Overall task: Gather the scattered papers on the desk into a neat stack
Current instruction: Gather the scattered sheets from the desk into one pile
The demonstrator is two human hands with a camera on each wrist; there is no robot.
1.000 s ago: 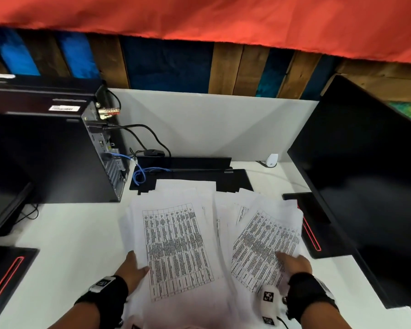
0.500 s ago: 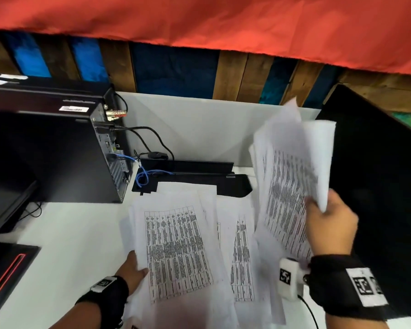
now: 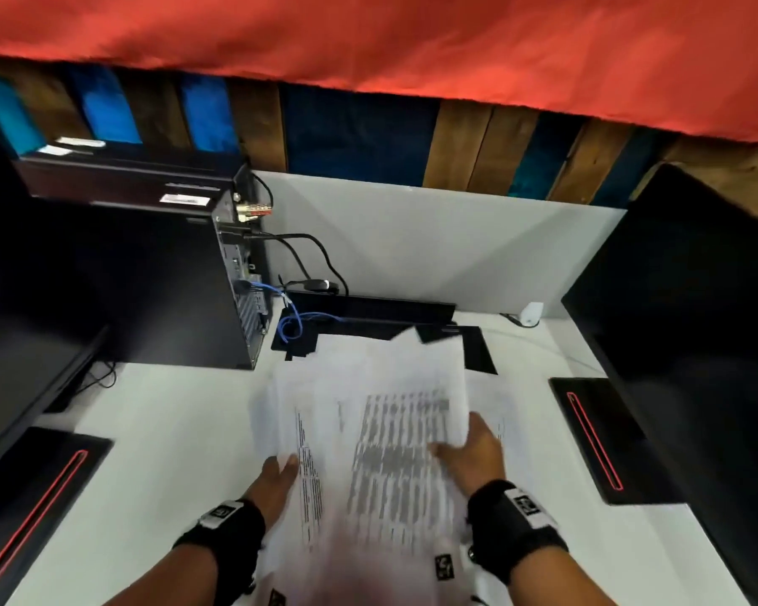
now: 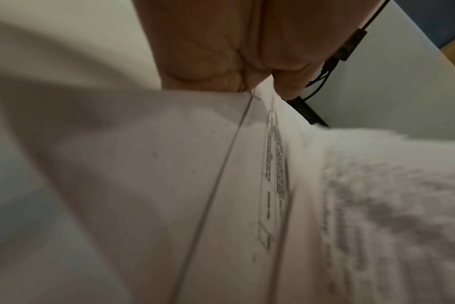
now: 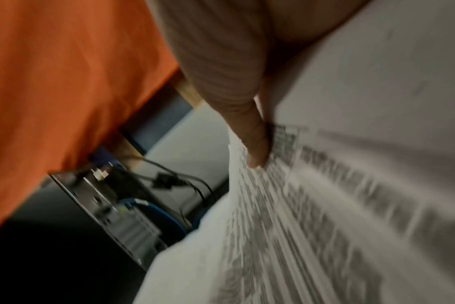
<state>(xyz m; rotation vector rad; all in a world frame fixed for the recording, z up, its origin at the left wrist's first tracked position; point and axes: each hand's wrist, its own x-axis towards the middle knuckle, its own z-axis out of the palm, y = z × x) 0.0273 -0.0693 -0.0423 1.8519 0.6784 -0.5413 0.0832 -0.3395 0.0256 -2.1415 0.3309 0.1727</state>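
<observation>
Printed white papers (image 3: 368,452) lie in an overlapping pile on the white desk (image 3: 171,430), blurred by motion. My right hand (image 3: 473,448) grips a bundle of printed sheets (image 5: 312,205), its thumb (image 5: 257,148) pressed on top, and holds it over the middle of the pile. At the pile's left edge, my left hand (image 3: 276,474) pinches the sheets (image 4: 169,185) between thumb (image 4: 286,82) and palm. The fingers of both hands are hidden under the paper. A few sheets (image 3: 491,395) stick out to the right beneath the bundle.
A black PC tower (image 3: 149,277) with cables (image 3: 294,321) stands at the back left. Dark monitors (image 3: 696,343) flank the desk, and their red-striped bases (image 3: 596,435) sit near the papers. A black keyboard (image 3: 368,308) lies behind the pile, in front of a white divider (image 3: 412,238).
My right hand lifted a bundle off the right side of the desk, raised it upright, then swung it left and down over the left pile. The left hand stayed at the pile's edge.
</observation>
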